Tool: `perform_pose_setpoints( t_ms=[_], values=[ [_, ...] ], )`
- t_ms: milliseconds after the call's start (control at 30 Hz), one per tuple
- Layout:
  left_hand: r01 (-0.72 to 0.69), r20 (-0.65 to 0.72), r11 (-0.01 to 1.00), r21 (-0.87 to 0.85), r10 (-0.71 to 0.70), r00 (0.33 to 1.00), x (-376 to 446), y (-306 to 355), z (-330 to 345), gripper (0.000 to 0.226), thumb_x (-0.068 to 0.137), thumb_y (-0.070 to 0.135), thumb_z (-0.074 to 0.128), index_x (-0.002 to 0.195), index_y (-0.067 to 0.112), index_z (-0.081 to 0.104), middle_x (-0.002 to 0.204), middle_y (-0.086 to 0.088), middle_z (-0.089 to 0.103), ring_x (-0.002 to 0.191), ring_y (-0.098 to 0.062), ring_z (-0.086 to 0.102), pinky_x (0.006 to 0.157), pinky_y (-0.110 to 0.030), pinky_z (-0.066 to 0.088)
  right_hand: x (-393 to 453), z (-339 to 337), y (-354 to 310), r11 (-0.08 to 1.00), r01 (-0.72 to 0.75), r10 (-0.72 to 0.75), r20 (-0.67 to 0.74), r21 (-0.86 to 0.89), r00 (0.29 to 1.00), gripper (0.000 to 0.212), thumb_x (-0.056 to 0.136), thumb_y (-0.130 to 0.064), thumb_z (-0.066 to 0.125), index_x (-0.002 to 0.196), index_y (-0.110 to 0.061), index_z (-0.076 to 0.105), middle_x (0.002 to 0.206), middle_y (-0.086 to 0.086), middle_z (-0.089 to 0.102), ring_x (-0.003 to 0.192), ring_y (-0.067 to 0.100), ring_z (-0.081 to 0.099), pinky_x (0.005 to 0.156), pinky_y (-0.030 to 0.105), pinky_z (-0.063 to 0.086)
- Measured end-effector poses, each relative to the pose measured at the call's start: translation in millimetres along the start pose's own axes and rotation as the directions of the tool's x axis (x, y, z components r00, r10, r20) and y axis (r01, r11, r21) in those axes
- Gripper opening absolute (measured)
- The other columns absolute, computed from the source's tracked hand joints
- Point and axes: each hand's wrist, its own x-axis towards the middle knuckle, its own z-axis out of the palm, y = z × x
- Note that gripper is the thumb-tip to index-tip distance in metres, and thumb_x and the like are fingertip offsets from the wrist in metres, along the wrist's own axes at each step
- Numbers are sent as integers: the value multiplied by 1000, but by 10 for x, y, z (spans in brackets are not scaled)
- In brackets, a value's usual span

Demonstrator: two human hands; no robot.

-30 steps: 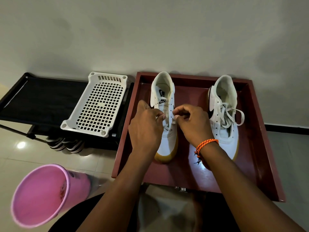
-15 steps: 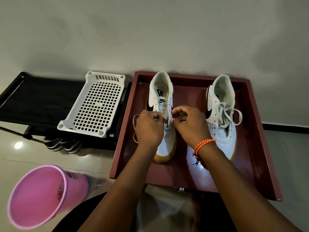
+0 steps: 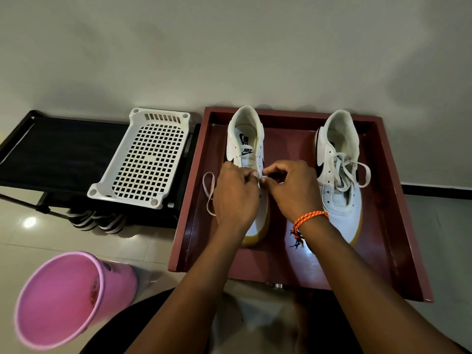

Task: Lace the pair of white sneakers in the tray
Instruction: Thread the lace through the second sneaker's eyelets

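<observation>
Both hands work over the left white sneaker (image 3: 246, 149); the left hand (image 3: 236, 195) has its fingers curled round the white shoelace (image 3: 208, 192), and the right hand (image 3: 293, 187) pinches the lace's tip between thumb and forefinger beside the eyelets; a loop of the lace trails out to the left of the left hand onto the tray floor; this sneaker stands toe toward the person in the dark red tray (image 3: 383, 200), its tongue bare; the right white sneaker (image 3: 339, 175) stands well apart in the same tray, laced and tied in a bow; an orange braided bracelet (image 3: 307, 218) circles the right wrist; left of the tray a white perforated basket (image 3: 145, 162) rests on a black rack (image 3: 58, 152), striped shoes (image 3: 98, 221) beneath; a pink bucket (image 3: 69, 297) lies tilted on the tiled floor.
</observation>
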Motion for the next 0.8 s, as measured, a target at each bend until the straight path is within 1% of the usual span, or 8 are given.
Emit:
perform_pose_setpoints(
  t_ms=[100,200,300,433,533,633,767,800],
  values=[
    [-59,63,998,3,59,996,36,19,-82,28,99,22,67,73,14,71,83,0,61,83,-11,63,63,-30,45,22,-24,3,1000,9,-9,-21,-2,1000,7,85,-16,83,80,-20,81,74,-12,75,70,4,69,69,26,55],
    [-86,103,995,39,82,991,67,8,-146,10,96,21,73,99,19,82,96,8,63,88,-13,66,73,-34,53,77,-21,36,974,-176,164,95,142,982,18,90,-11,78,75,-21,79,67,-10,72,60,3,63,59,22,48],
    [-75,113,994,83,66,991,92,-45,-144,11,98,29,74,109,29,79,114,7,67,103,-16,68,82,-42,58,75,-110,-23,740,-462,318,351,489,881,18,97,-6,69,82,-13,77,74,1,74,65,9,58,53,17,44],
    [-70,130,994,80,60,990,106,-65,-144,9,99,37,72,97,31,79,104,9,70,100,-16,67,77,-40,55,70,-300,-175,538,-465,113,486,703,867,9,95,-11,68,91,-9,75,82,4,72,71,10,57,60,21,42],
    [-64,121,995,74,55,991,89,-44,-154,10,100,32,73,98,25,80,92,13,60,89,-13,63,69,-32,48,68,-413,-245,304,-435,-104,484,847,869,12,94,-14,64,94,-13,75,86,3,65,78,13,52,61,22,39],
    [-86,120,993,77,77,990,94,-64,-142,11,99,33,74,97,24,80,98,7,65,92,-17,67,72,-35,53,90,-494,-249,86,-426,-289,432,901,854,14,101,-19,54,99,-16,67,91,-1,60,82,12,47,65,23,38],
    [-92,123,994,65,83,989,91,-68,-155,11,97,33,76,94,24,80,102,6,66,97,-15,67,77,-36,53,173,-527,-171,141,-396,-202,418,907,886,19,111,-15,39,110,-16,58,125,3,66,83,10,49,66,25,35],
    [-96,125,993,63,87,988,86,-66,-164,9,97,32,77,95,23,79,99,9,64,93,-13,65,76,-34,50,184,-520,-151,160,-405,-167,429,900,888,19,111,-14,39,109,-15,58,125,5,68,76,9,48,63,24,33]
  ],
)
